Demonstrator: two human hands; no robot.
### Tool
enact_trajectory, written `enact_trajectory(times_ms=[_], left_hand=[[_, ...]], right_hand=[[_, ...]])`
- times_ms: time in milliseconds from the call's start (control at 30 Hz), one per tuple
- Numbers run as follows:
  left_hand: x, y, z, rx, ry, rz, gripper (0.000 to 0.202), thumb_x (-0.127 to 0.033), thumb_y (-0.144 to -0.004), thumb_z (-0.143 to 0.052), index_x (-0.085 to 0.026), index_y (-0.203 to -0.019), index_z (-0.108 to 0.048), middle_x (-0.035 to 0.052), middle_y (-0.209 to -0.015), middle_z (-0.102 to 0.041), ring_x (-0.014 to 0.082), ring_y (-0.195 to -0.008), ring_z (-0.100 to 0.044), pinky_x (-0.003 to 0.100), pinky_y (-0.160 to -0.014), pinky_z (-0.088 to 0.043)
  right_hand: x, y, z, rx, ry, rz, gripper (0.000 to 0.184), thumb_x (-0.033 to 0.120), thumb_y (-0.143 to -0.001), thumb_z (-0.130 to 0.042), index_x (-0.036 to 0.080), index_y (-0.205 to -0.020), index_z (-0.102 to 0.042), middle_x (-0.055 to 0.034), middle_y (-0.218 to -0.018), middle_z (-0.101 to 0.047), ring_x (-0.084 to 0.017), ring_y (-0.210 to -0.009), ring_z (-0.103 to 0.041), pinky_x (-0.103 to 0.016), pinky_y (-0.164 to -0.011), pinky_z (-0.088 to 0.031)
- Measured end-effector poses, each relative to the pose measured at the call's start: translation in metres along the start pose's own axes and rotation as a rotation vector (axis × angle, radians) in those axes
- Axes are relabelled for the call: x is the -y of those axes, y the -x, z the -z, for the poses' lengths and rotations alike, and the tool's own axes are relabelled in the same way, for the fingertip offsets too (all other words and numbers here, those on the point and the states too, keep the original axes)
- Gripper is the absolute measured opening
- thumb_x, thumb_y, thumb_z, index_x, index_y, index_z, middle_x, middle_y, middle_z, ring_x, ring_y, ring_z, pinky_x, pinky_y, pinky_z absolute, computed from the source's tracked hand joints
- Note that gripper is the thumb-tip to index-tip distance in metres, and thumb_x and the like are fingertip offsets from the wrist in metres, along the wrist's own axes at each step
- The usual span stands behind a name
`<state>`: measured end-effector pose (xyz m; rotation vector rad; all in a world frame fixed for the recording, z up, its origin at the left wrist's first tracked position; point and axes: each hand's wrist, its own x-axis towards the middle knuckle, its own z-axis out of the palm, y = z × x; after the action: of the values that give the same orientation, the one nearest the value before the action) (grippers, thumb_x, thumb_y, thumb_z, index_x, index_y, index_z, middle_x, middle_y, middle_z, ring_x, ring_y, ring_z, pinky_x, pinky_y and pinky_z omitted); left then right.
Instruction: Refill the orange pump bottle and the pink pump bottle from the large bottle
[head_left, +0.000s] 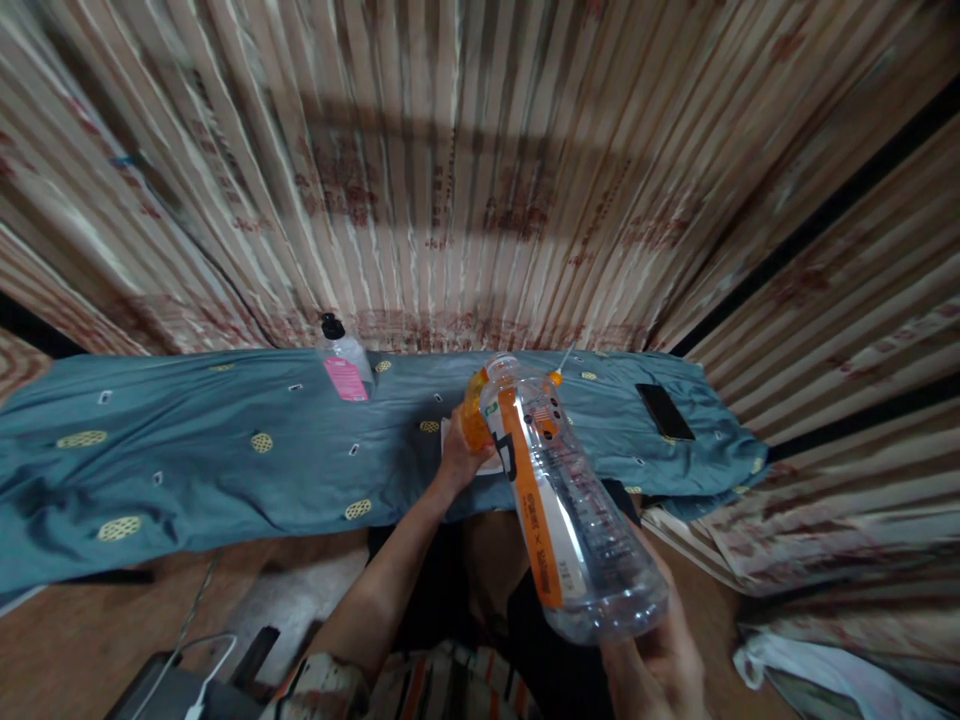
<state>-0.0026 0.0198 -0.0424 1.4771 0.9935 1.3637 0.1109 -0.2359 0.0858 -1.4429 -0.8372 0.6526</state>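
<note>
A large clear plastic bottle with an orange and white label is tilted in front of me, its uncapped-looking mouth pointing away and down to the left. My right hand grips it near the base, partly hidden behind it. My left hand is closed around a small translucent orange container, right beside the bottle's neck; whether they touch I cannot tell. Under the left hand lies a flat white item, mostly covered. Just beyond the bottle is a small orange object with a thin pale stem.
A teal patterned cloth covers the long narrow surface. A pump bottle with a pink label stands at the back left. To the right lies a black phone. Striped curtains hang behind and beside; a white cable is at lower left.
</note>
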Motion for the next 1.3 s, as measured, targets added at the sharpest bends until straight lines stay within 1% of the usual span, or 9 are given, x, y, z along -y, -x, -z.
enact_trajectory(times_ms=[167,300,433,500,633,767,900,1033,1300], left_hand=[[-0.001,0.000,0.000,-0.002,-0.014,-0.016,0.061,-0.038,-0.072,-0.088,-0.022,-0.120,-0.056,0.0087,-0.115,-0.072,0.0304,-0.116,-0.069,0.050,-0.104,-0.056],[-0.003,0.000,0.000,-0.003,-0.026,-0.012,0.061,-0.034,-0.071,-0.089,-0.023,-0.121,-0.057,0.0088,-0.117,-0.070,0.0305,-0.116,-0.068,0.049,-0.103,-0.056],[-0.003,0.000,-0.001,-0.007,-0.002,0.012,0.061,-0.035,-0.071,-0.089,-0.021,-0.120,-0.055,0.0100,-0.117,-0.070,0.0310,-0.116,-0.069,0.049,-0.102,-0.056],[-0.002,0.000,-0.001,-0.010,0.000,0.024,0.062,-0.032,-0.069,-0.090,-0.020,-0.119,-0.055,0.0101,-0.117,-0.070,0.0317,-0.118,-0.068,0.050,-0.103,-0.056],[-0.005,0.000,-0.002,-0.019,-0.013,0.042,0.062,-0.023,-0.065,-0.090,-0.021,-0.117,-0.055,0.0095,-0.117,-0.070,0.0327,-0.121,-0.068,0.052,-0.107,-0.055],[-0.009,0.000,-0.001,-0.008,-0.026,0.027,0.062,-0.020,-0.066,-0.089,-0.021,-0.117,-0.055,0.0101,-0.119,-0.069,0.0324,-0.120,-0.068,0.052,-0.107,-0.055],[-0.011,0.001,0.000,0.000,-0.019,0.022,0.061,-0.020,-0.067,-0.088,-0.023,-0.119,-0.055,0.0086,-0.119,-0.070,0.0303,-0.117,-0.069,0.049,-0.106,-0.055],[-0.009,0.001,-0.001,-0.008,-0.010,0.027,0.060,-0.024,-0.068,-0.088,-0.023,-0.119,-0.056,0.0082,-0.118,-0.070,0.0303,-0.118,-0.068,0.049,-0.105,-0.055],[-0.004,0.000,-0.001,-0.002,-0.010,-0.014,0.058,-0.032,-0.071,-0.087,-0.023,-0.120,-0.057,0.0091,-0.120,-0.070,0.0303,-0.117,-0.067,0.048,-0.104,-0.055]], right_hand=[[0.000,0.000,-0.001,-0.020,-0.016,-0.020,0.069,0.051,-0.094,-0.073,0.025,-0.155,-0.053,-0.0130,-0.153,-0.063,-0.034,-0.136,-0.064,-0.041,-0.103,-0.057],[0.000,-0.001,0.002,0.003,0.004,-0.008,0.070,0.053,-0.093,-0.074,0.026,-0.155,-0.054,-0.0128,-0.154,-0.063,-0.036,-0.139,-0.062,-0.043,-0.106,-0.055],[-0.001,-0.001,0.003,0.003,0.005,-0.001,0.069,0.053,-0.094,-0.074,0.028,-0.155,-0.054,-0.0128,-0.155,-0.062,-0.037,-0.140,-0.062,-0.044,-0.108,-0.054],[-0.002,-0.001,0.003,-0.003,0.001,-0.002,0.068,0.053,-0.094,-0.074,0.029,-0.154,-0.055,-0.0126,-0.155,-0.062,-0.036,-0.139,-0.062,-0.043,-0.107,-0.054],[-0.002,0.000,0.004,0.013,0.042,0.011,0.069,0.053,-0.094,-0.073,0.025,-0.154,-0.054,-0.0125,-0.155,-0.062,-0.036,-0.137,-0.064,-0.040,-0.103,-0.057],[-0.003,0.000,0.006,0.015,0.037,0.016,0.067,0.050,-0.096,-0.072,0.024,-0.155,-0.053,-0.0130,-0.156,-0.061,-0.035,-0.137,-0.064,-0.041,-0.103,-0.058],[-0.004,0.000,0.005,0.015,0.042,0.012,0.066,0.050,-0.096,-0.071,0.023,-0.154,-0.054,-0.0141,-0.155,-0.062,-0.036,-0.137,-0.064,-0.043,-0.104,-0.058],[-0.003,0.001,0.003,-0.010,-0.007,-0.013,0.068,0.051,-0.093,-0.074,0.025,-0.153,-0.056,-0.0146,-0.154,-0.063,-0.038,-0.135,-0.065,-0.044,-0.103,-0.058],[0.000,0.000,0.003,0.018,0.046,0.041,0.062,0.045,-0.098,-0.069,0.023,-0.154,-0.055,-0.0124,-0.156,-0.061,-0.034,-0.139,-0.062,-0.040,-0.105,-0.056]])
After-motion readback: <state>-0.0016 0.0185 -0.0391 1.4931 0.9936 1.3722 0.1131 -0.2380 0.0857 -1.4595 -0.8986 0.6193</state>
